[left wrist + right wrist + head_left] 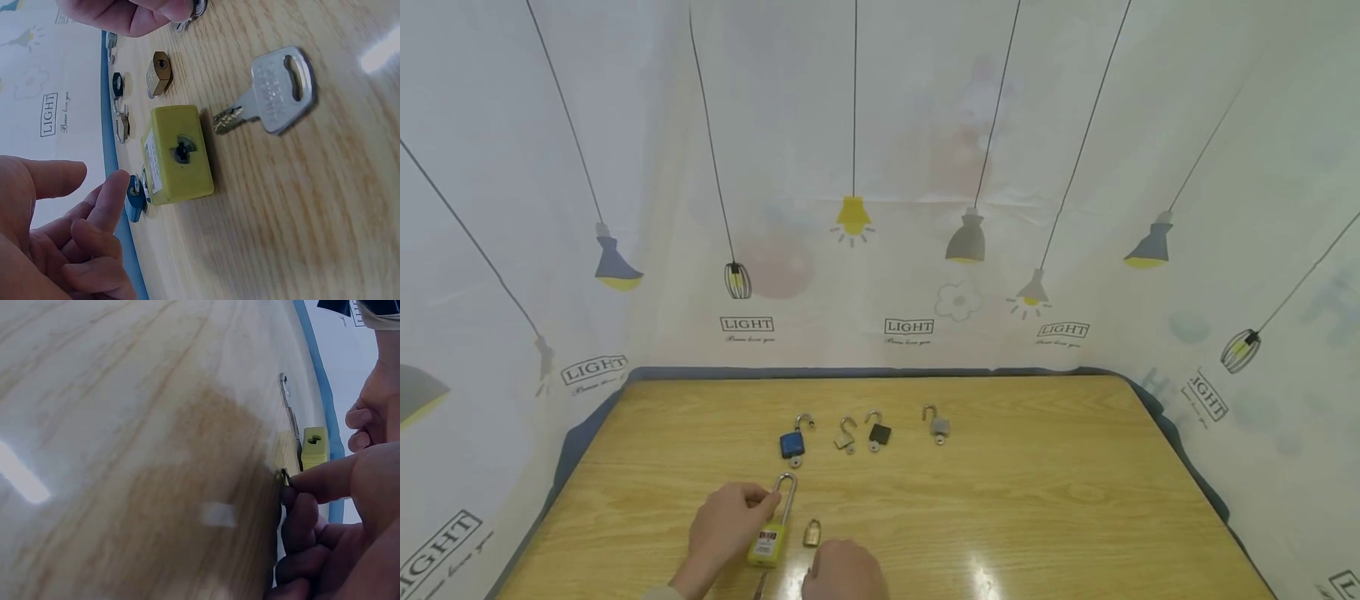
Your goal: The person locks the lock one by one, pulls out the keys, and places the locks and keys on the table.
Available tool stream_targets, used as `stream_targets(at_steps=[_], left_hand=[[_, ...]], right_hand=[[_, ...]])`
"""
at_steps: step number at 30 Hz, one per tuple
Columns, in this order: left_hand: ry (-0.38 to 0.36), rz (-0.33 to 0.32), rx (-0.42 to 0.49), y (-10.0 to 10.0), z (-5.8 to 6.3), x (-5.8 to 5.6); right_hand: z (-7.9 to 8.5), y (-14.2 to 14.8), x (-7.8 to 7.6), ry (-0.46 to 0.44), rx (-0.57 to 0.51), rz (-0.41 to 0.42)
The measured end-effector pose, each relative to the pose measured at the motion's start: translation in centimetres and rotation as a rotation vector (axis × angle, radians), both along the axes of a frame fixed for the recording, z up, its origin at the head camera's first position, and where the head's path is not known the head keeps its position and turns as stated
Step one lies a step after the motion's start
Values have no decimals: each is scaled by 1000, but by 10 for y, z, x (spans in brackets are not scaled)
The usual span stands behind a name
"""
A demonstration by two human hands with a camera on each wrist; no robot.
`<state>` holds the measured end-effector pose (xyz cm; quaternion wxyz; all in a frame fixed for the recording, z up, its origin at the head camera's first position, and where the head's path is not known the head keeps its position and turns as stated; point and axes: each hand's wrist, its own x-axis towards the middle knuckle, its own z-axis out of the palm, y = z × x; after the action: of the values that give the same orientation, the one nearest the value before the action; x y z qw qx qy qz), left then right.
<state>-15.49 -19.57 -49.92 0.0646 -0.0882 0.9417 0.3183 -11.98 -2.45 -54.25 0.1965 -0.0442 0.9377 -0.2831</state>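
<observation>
A yellow padlock (767,543) with a long closed shackle lies on the table, its keyhole facing the near side. My left hand (730,521) is beside that shackle; in the left wrist view its thumb and forefinger stand apart with nothing between them. A large silver key (275,94) lies just in front of the yellow padlock's keyhole. Right of it is a small brass padlock (812,533), shackle closed. My right hand (844,571), nearest the brass padlock, pinches a small silver key (199,7) between thumb and forefinger, partly hidden by the fingers.
Farther back stand out several padlocks with open shackles and keys in them: a blue one (792,444), a small brass-coloured one (844,440), a black one (880,433) and a grey one (939,427). A printed curtain (820,342) hangs behind the wooden table (1075,483).
</observation>
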Motion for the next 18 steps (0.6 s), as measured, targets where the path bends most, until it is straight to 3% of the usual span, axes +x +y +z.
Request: stream_targets(at_steps=[18], left_hand=[[12,-3,-12,-1,-1,1]], right_hand=[[7,0,0,-58,0,-23]])
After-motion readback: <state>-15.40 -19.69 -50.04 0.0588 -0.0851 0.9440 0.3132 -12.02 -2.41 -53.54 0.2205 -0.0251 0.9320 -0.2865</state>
